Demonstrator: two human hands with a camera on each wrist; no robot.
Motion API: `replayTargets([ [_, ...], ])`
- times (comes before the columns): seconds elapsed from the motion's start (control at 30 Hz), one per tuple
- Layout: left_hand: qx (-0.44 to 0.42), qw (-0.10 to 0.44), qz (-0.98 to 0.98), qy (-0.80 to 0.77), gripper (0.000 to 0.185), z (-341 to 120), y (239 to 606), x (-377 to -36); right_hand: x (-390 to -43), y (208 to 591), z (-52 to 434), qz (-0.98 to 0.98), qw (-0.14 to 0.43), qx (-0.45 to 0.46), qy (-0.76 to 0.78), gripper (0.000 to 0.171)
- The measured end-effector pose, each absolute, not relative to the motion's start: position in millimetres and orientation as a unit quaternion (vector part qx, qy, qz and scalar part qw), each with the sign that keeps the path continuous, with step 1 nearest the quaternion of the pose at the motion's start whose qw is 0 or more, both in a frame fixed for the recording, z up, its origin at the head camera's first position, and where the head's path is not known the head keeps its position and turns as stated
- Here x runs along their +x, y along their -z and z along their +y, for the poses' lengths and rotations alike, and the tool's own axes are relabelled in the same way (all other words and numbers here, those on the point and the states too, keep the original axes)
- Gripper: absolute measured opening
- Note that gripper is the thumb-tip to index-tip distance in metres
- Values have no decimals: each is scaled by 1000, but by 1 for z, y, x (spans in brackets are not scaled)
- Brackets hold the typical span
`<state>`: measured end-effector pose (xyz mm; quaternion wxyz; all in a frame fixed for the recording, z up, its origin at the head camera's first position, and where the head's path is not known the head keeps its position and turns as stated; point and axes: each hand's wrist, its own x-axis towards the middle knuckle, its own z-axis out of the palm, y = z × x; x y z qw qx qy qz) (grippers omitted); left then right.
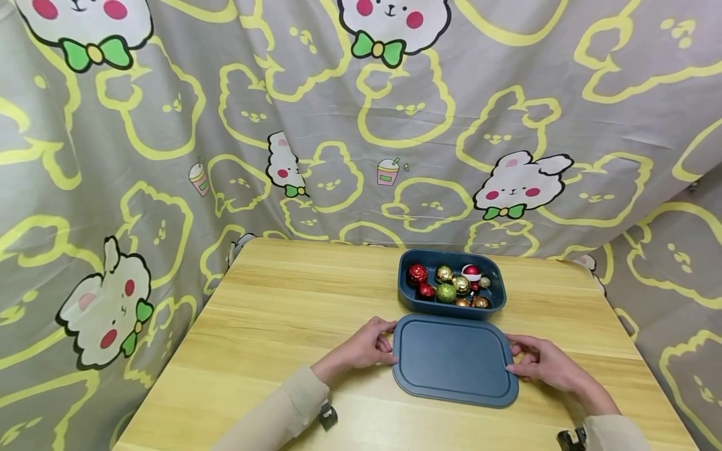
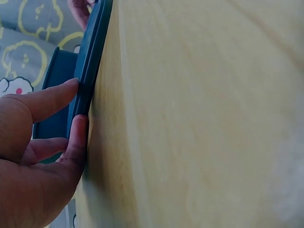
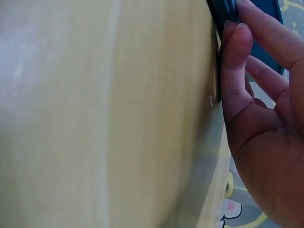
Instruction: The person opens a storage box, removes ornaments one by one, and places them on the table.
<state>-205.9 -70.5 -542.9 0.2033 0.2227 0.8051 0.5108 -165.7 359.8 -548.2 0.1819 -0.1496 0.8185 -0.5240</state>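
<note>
Lying flat on the table (image 1: 271, 326), nearest the person, is one dark blue lid (image 1: 454, 358), with a hand at each short edge. The left hand (image 1: 366, 344) touches the lid's left edge; the left wrist view shows its thumb and a fingertip (image 2: 71, 88) pinching the rim (image 2: 88, 71), so the fingers are clamped lightly on the lid. The right hand (image 1: 544, 360) meets the right edge in the same way, thumb (image 3: 235, 52) against the rim and fingers curled over the top. Both sleeves are pale beige.

Just beyond the lid, touching or nearly touching its far edge, stands one matching blue box (image 1: 451, 282), open. Inside it lie about ten small baubles (image 1: 448, 285): three red, one red with a white band, one glittery green, and the others gold or bronze; those at the back are too small to count surely.

Behind the table hangs one grey cloth (image 1: 169, 125) printed with yellow outlines and white bunnies.
</note>
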Motion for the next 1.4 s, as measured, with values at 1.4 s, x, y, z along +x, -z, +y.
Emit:
replayTargets([
  [1.4, 217, 88, 826, -513, 57, -67, 516, -236, -199, 520, 365, 865, -52, -3, 498, 55],
])
